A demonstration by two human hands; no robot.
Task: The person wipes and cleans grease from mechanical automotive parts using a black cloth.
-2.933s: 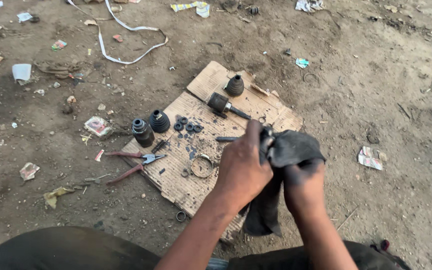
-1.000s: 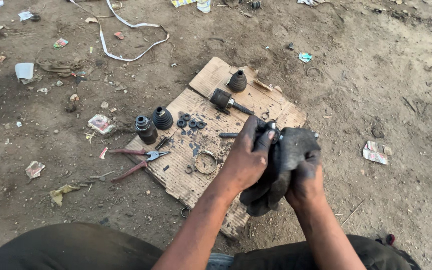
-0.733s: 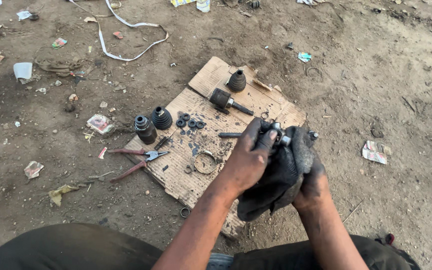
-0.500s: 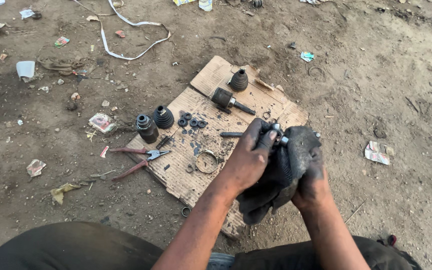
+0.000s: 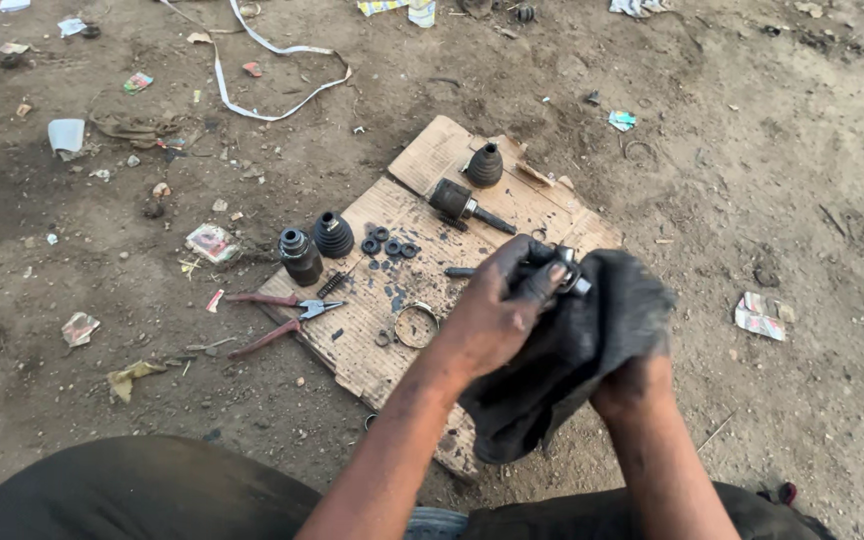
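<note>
Basically both hands work together over the lower right edge of a cardboard sheet lying on the dirt ground. Left hand is curled over the top of a dark greasy rag, its fingers closed around a small metal part that pokes out at the rag's upper edge (shiny bit only, shape too small to tell). Right hand is mostly wrapped inside the rag, gripping it from beneath; only the wrist end shows, so its grip is closed on the cloth, fingers hidden. Rag hangs down between both forearms, above the cardboard's near corner. On the cardboard: a black joint with a short shaft near the top, a ribbed rubber boot just beyond it, another rubber boot and a dark cylindrical housing side by side at the left edge, small dark balls clustered near them, a metal clamp ring close to the left wrist. Red-handled pliers lie half on the dirt, tips touching the cardboard's left edge. Scattered litter around, a white strap curled at top left, a paper scrap well to the right.
</note>
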